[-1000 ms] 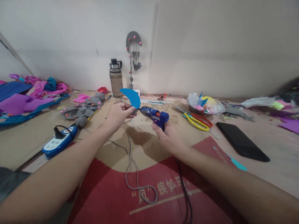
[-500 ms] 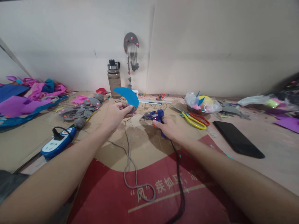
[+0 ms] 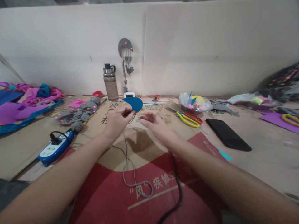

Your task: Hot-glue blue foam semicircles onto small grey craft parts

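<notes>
My left hand (image 3: 118, 121) pinches a blue crescent-shaped piece (image 3: 135, 104) by its lower edge, above the cardboard. A grey yarn (image 3: 127, 158) runs down from beside the pinching fingers and lies in loops on the cardboard (image 3: 112, 186). Close by on the right, my right hand (image 3: 155, 126) has its fingers curved, with a small gap between thumb and fingertips and nothing seen held. Its fingertips are near the yarn and the crescent but look apart from them. A dark cable (image 3: 178, 186) passes under the right wrist; the glue gun itself is not visible.
Beyond the hands stand a bottle (image 3: 110, 84) and a small white device (image 3: 129, 94). A grey crescent ornament (image 3: 125, 45) hangs on the wall. Yellow-handled scissors (image 3: 188, 119), a phone (image 3: 227, 134) and a bowl of scraps (image 3: 196, 104) lie right; a power strip (image 3: 56, 147) lies left.
My right hand has let go of the blue glue gun and come leftward, close to my left hand. The blue crescent has tilted and dropped lower in view. The camera has shifted slightly.
</notes>
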Available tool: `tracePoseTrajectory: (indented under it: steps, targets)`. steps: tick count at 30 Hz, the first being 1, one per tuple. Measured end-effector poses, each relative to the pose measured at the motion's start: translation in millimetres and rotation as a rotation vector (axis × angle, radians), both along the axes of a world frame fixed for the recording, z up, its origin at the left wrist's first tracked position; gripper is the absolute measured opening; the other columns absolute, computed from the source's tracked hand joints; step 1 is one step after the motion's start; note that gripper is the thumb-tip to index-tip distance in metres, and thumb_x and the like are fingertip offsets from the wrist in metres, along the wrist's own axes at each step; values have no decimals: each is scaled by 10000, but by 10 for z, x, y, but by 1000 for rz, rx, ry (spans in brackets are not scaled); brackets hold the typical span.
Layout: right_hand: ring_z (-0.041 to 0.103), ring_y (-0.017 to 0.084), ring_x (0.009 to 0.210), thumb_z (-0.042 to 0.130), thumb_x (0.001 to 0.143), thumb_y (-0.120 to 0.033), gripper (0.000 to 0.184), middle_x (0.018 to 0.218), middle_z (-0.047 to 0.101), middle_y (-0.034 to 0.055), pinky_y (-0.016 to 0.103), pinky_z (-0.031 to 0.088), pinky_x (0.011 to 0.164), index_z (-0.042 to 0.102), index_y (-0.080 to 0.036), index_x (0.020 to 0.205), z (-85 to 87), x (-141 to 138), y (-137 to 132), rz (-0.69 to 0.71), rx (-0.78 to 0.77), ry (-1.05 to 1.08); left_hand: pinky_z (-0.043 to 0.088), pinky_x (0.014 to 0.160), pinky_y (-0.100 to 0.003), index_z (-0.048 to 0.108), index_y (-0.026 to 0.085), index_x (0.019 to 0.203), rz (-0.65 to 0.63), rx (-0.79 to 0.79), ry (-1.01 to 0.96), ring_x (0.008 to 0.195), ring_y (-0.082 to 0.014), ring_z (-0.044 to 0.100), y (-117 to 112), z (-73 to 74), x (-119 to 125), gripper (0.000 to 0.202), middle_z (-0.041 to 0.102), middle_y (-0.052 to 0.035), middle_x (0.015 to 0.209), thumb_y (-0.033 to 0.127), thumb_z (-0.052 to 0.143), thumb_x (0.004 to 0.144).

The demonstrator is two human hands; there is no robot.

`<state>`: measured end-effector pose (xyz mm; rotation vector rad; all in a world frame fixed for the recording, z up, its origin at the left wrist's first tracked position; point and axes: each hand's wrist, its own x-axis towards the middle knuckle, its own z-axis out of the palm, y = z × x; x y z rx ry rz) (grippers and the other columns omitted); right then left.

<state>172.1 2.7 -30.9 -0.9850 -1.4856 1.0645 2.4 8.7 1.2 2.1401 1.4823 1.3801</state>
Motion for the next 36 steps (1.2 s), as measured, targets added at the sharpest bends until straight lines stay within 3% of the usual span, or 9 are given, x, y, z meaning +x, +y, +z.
tracePoseTrajectory:
  steps: [2, 5, 8, 10, 13, 15, 19, 25, 36]
  targets:
    - [611, 169, 999, 621, 741, -321, 308, 1052, 630, 67, 354, 480, 870, 445, -230, 978, 10, -155, -55, 104, -113, 246, 422, 704, -232, 664, 213, 766, 3, 64, 68, 721, -132, 586, -13, -12, 13, 127, 673, -11, 767, 309, 584, 788]
    - [639, 147, 872, 629, 724, -272, 262, 877, 635, 12, 338, 490, 831, 456, -224, 915, 64, -214, -90, 204, -243, 435, 423, 720, -233, 665, 217, 778, -7, 90, 116, 746, -136, 593, -31, -18, 26, 136, 673, -13, 784, 308, 567, 805]
    - [602, 110, 683, 636, 718, -229, 204, 716, 557, -46, 293, 496, 699, 471, -212, 837, 148, -145, -96, 314, -356, 531, 434, 722, -238, 663, 205, 793, -17, 43, 106, 749, -138, 600, -29, -32, 34, 155, 680, -19, 798, 320, 561, 810]
    - [489, 63, 535, 647, 715, -213, 195, 642, 469, -76, 222, 430, 540, 465, -203, 783, 188, -95, -93, 337, -401, 549, 450, 711, -241, 656, 197, 794, -37, -21, 59, 739, -138, 610, -27, -32, 45, 170, 685, -21, 792, 334, 558, 813]
    - [251, 31, 424, 638, 745, -245, 182, 561, 328, -103, 174, 194, 397, 464, -193, 748, 206, -61, -78, 263, -416, 486, 481, 688, -243, 650, 185, 790, -70, -144, -57, 721, -140, 634, -45, 7, 81, 182, 693, -23, 761, 349, 572, 809]
    - [190, 40, 416, 619, 772, -293, 168, 530, 273, -110, 193, 121, 391, 484, -193, 758, 199, -55, -66, 182, -394, 418, 505, 684, -249, 657, 170, 802, -82, -232, -150, 716, -146, 653, -66, 49, 112, 183, 702, -32, 767, 344, 601, 794]
    - [205, 52, 406, 627, 766, -382, 223, 502, 293, -105, 217, 137, 393, 495, -204, 751, 168, -45, -45, 41, -295, 314, 546, 730, -283, 662, 135, 811, -118, -371, -324, 744, -165, 678, -81, 98, 152, 208, 708, -62, 825, 336, 661, 757]
    - [246, 63, 420, 638, 742, -445, 274, 493, 349, -88, 242, 204, 427, 502, -211, 702, 134, -23, -15, -80, -170, 222, 565, 808, -340, 643, 121, 773, -213, -459, -529, 732, -166, 678, -37, 45, 154, 250, 693, -58, 799, 345, 727, 700]
    - [292, 66, 463, 639, 731, -388, 199, 552, 428, -68, 239, 244, 465, 566, -204, 746, 80, -35, 9, -113, -139, 193, 573, 777, -323, 624, 117, 761, -337, -474, -692, 733, -150, 668, 24, -72, 118, 230, 683, -58, 816, 312, 731, 704]
